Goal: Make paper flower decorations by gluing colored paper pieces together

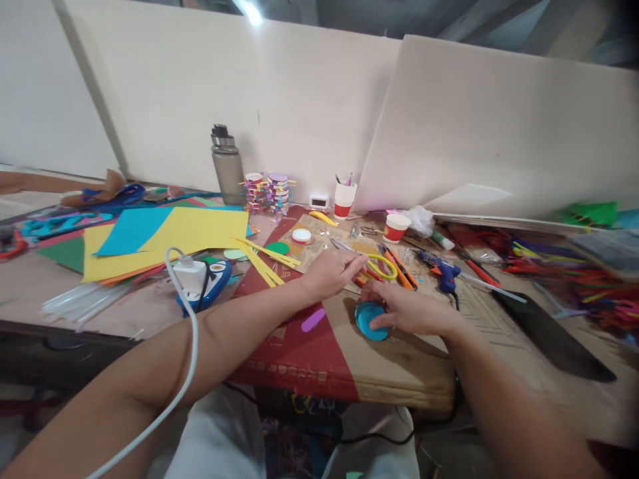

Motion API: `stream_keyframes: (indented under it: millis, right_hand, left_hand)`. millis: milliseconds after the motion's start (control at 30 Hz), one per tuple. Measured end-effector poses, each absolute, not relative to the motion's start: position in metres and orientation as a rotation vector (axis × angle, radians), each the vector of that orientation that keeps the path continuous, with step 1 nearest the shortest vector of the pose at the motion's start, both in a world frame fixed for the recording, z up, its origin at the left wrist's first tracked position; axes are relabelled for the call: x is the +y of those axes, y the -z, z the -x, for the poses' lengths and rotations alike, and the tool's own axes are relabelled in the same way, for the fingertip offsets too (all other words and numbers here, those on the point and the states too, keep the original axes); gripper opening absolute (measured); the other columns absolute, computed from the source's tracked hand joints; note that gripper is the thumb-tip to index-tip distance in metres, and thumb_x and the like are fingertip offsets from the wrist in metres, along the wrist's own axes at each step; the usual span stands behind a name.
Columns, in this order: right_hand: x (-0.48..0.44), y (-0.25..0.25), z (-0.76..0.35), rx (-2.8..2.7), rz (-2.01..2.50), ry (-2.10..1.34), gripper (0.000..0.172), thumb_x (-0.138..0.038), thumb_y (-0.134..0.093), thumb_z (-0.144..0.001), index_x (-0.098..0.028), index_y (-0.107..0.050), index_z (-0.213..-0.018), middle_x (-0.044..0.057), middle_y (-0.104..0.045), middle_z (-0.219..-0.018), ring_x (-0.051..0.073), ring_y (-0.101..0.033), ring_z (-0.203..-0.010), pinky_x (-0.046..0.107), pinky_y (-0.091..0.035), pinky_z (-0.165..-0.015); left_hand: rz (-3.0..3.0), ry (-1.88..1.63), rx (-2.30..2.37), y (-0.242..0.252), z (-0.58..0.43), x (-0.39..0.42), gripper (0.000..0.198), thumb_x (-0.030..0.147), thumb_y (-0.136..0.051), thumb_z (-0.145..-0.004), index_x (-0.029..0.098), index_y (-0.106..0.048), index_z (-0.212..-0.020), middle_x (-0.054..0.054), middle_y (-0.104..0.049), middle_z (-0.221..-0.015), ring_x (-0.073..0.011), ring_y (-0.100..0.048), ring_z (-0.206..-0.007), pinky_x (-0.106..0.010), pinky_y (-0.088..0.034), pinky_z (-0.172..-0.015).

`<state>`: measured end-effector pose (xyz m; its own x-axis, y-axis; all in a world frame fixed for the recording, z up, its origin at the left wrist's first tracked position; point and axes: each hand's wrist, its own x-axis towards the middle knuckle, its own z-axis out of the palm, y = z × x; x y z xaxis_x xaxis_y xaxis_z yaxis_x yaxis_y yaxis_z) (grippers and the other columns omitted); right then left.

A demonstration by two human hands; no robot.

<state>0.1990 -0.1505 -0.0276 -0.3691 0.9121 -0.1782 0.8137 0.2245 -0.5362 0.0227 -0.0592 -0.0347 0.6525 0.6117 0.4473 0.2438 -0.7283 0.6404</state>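
Cluttered worktop, cardboard mat (399, 362). Left hand (332, 271): grip half closed, fingertips at yellow-handled scissors (385, 265) just beyond; hold unclear. Right hand (410, 313): grip closed over blue paper disc (369, 322) beneath. Judged: tool pick-up; needs fingers through loops.

- The counter (60, 293) is carrying a flattened cardboard sheet (399, 372), which is lying under the left hand (332, 271) and the right hand (409, 313).
- Yellow and blue paper sheets (190, 229) are lying well left of the left hand.
- A grey bottle (227, 166) is standing far beyond them.
- A blue glue gun (442, 269) is lying just beyond the right hand.
- Pipe cleaners (574, 266) are sprawling well right of it.
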Motion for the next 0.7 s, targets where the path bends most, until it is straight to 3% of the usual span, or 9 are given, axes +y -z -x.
stream_keyframes:
  millis: [100,200,367,567,700]
  right_hand:
    - [-0.151,0.027,-0.194,-2.271,1.506,-0.794,0.035,-0.027,-0.061,-0.079,-0.021,-0.054,-0.113,0.005,-0.062,-0.108,0.020,-0.058,-0.097,0.033,-0.044,-0.084]
    - [-0.149,0.025,-0.184,-2.192,1.373,-0.549,0.024,-0.025,-0.047,-0.089,-0.021,-0.054,-0.112,0.008,-0.059,-0.113,0.021,-0.053,-0.106,0.037,-0.040,-0.093]
    - [-0.149,0.029,-0.166,-2.323,1.467,-0.453,0.015,-0.013,-0.044,-0.086,-0.018,-0.055,-0.094,0.009,-0.057,-0.102,0.020,-0.053,-0.097,0.034,-0.042,-0.087]
    - [-0.145,0.038,-0.161,-2.219,1.561,-0.542,0.021,-0.013,-0.045,-0.084,-0.018,-0.053,-0.104,0.010,-0.058,-0.107,0.020,-0.053,-0.099,0.034,-0.041,-0.088]
    - [-0.138,0.039,-0.170,-1.914,1.652,-0.393,0.026,-0.020,-0.047,-0.084,-0.018,-0.050,-0.110,0.010,-0.060,-0.107,0.023,-0.055,-0.099,0.039,-0.041,-0.090]
  left_hand:
    - [-2.147,-0.940,0.654,0.034,-0.022,-0.055,0.042,0.040,-0.041,-0.093,0.016,-0.069,-0.073,-0.004,-0.070,-0.068,-0.0128,-0.064,-0.062,-0.023,-0.047,-0.062]
    - [-1.935,-1.007,0.670,0.031,-0.021,-0.049,0.042,0.042,-0.043,-0.091,0.014,-0.067,-0.070,-0.004,-0.068,-0.065,-0.0124,-0.063,-0.058,-0.023,-0.047,-0.058]
    - [-1.631,-1.055,0.701,0.023,-0.015,-0.032,0.044,0.048,-0.047,-0.088,0.011,-0.064,-0.072,-0.007,-0.067,-0.066,-0.0123,-0.063,-0.055,-0.022,-0.044,-0.051]
    - [-1.483,-1.003,0.696,0.024,-0.009,-0.016,0.045,0.053,-0.049,-0.087,0.010,-0.062,-0.080,-0.008,-0.067,-0.070,-0.0119,-0.063,-0.056,-0.021,-0.044,-0.051]
    - [-1.424,-0.834,0.628,0.030,-0.014,-0.019,0.048,0.057,-0.051,-0.085,0.010,-0.061,-0.089,-0.009,-0.067,-0.075,-0.0137,-0.065,-0.063,-0.024,-0.047,-0.057]
